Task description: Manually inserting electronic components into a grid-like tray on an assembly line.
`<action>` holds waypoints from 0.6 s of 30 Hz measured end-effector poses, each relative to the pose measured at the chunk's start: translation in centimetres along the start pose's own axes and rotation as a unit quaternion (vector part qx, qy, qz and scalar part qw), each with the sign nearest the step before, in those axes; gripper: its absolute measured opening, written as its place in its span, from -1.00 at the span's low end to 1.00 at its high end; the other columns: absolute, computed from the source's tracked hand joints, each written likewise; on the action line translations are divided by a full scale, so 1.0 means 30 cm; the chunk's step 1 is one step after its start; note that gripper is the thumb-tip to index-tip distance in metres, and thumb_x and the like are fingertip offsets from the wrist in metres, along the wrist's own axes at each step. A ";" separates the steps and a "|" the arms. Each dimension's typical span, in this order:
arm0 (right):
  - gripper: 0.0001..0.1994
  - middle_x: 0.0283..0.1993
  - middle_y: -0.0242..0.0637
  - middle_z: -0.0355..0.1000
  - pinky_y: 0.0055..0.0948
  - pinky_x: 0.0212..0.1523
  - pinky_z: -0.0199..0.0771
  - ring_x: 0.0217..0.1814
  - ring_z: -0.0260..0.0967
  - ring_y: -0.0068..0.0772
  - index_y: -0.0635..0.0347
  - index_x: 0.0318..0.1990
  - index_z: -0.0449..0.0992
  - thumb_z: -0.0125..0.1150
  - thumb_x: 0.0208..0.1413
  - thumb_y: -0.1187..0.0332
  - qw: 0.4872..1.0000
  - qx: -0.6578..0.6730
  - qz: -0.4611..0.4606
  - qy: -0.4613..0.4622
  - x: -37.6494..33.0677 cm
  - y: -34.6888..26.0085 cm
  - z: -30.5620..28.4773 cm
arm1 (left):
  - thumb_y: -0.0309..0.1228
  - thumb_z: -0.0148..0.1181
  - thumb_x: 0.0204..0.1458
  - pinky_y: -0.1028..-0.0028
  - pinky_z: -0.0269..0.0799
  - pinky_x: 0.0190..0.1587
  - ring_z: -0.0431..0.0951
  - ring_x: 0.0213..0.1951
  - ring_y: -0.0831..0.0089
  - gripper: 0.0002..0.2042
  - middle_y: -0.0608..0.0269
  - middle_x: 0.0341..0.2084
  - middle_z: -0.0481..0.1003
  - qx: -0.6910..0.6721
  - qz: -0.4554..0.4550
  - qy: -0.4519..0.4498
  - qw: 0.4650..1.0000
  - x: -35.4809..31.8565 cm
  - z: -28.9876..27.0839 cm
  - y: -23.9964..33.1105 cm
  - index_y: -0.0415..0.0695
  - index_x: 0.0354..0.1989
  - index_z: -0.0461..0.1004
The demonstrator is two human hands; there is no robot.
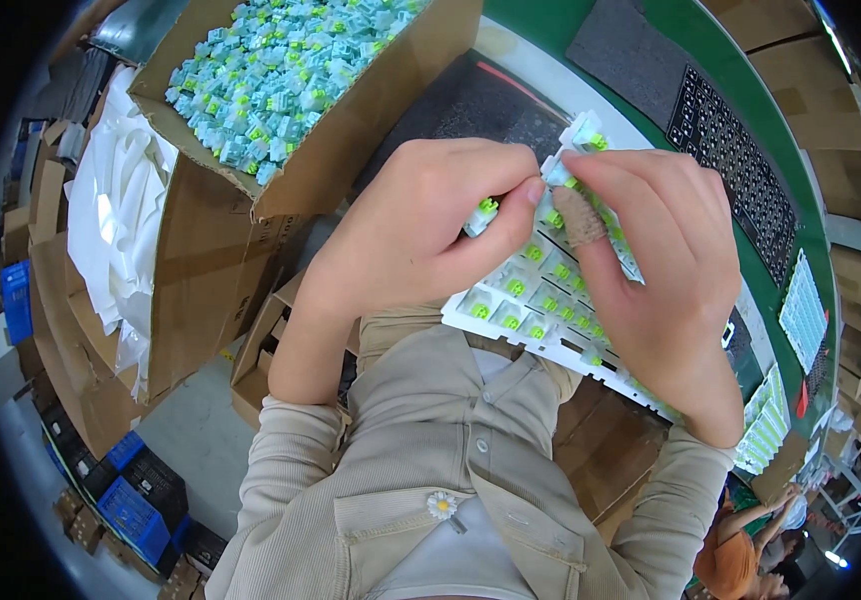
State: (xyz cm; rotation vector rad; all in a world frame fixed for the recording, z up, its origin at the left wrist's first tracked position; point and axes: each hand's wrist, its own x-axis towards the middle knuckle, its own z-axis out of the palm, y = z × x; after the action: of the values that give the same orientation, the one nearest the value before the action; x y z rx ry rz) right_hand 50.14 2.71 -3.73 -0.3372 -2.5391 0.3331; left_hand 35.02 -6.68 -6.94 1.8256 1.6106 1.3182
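A white keyboard plate (459, 319) lies tilted in front of my lap, set with rows of clear switches with lime-green stems. My left hand (431, 220) is closed over its far left part, with a pale blue keyboard switch (481, 217) held in the curled fingers. Thumb and forefinger of that hand meet at the plate's edge. Opposite them, my right hand (661, 255) pinches another switch (557, 172) at the plate's far end. A tan knitted cover (580, 217) wraps the right thumb. Part of the plate is hidden under both hands.
An open cardboard box (381, 100) heaped with loose switches (281, 70) stands at the far left, white plastic sheeting (121, 200) beside it. On the green table (791, 200) at right lie a black keyboard plate (731, 165) and white plates (804, 310). A person in orange (729, 555) sits at lower right.
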 end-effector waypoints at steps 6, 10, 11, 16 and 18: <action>-0.78 -0.40 -0.27 0.41 -0.47 -0.36 0.31 -0.37 0.35 -0.32 0.28 -0.36 0.49 0.28 -0.28 0.60 0.998 0.046 -0.028 0.036 -0.002 0.039 0.005 | -0.58 -0.01 -0.06 0.49 0.13 -0.58 0.24 -0.66 0.37 -0.92 0.17 -0.72 0.24 -0.029 -0.018 0.010 0.999 0.009 0.013 0.003 -0.30 -0.55 0.31; -0.78 -0.40 -0.26 0.42 -0.46 -0.36 0.32 -0.37 0.36 -0.33 0.28 -0.37 0.50 0.30 -0.29 0.59 0.998 0.032 -0.042 0.033 -0.008 0.031 0.000 | -0.59 -0.01 -0.06 0.50 0.11 -0.57 0.22 -0.66 0.42 -0.91 0.18 -0.72 0.23 -0.047 -0.025 0.012 0.998 -0.002 0.017 -0.002 -0.32 -0.55 0.30; -0.77 -0.40 -0.26 0.42 -0.46 -0.35 0.32 -0.37 0.36 -0.33 0.28 -0.36 0.51 0.30 -0.29 0.59 0.998 0.034 -0.039 0.024 -0.010 0.027 -0.003 | -0.59 -0.01 -0.06 0.50 0.11 -0.57 0.22 -0.66 0.42 -0.91 0.18 -0.72 0.23 -0.047 -0.026 0.013 0.998 -0.003 0.018 -0.002 -0.32 -0.55 0.30; -0.75 -0.39 -0.27 0.42 -0.47 -0.34 0.33 -0.36 0.36 -0.33 0.28 -0.34 0.51 0.29 -0.30 0.60 0.997 0.021 -0.064 0.045 -0.014 0.040 0.005 | -0.59 -0.01 -0.06 0.51 0.13 -0.57 0.24 -0.65 0.43 -0.93 0.17 -0.69 0.27 -0.073 -0.027 0.031 0.996 -0.005 0.029 -0.012 -0.33 -0.53 0.31; -0.75 -0.38 -0.27 0.43 -0.48 -0.34 0.33 -0.36 0.36 -0.33 0.28 -0.34 0.51 0.29 -0.29 0.60 0.998 0.040 -0.042 0.040 -0.014 0.048 0.001 | -0.60 -0.01 -0.06 0.51 0.14 -0.57 0.25 -0.65 0.43 -0.94 0.17 -0.69 0.28 -0.068 -0.025 0.025 0.997 -0.002 0.029 -0.007 -0.33 -0.53 0.32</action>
State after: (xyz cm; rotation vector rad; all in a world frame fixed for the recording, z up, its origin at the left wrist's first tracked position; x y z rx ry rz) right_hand 50.73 3.92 -4.38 -0.2095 -2.4453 0.3810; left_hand 35.63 -6.42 -7.55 1.6741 1.5403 1.4239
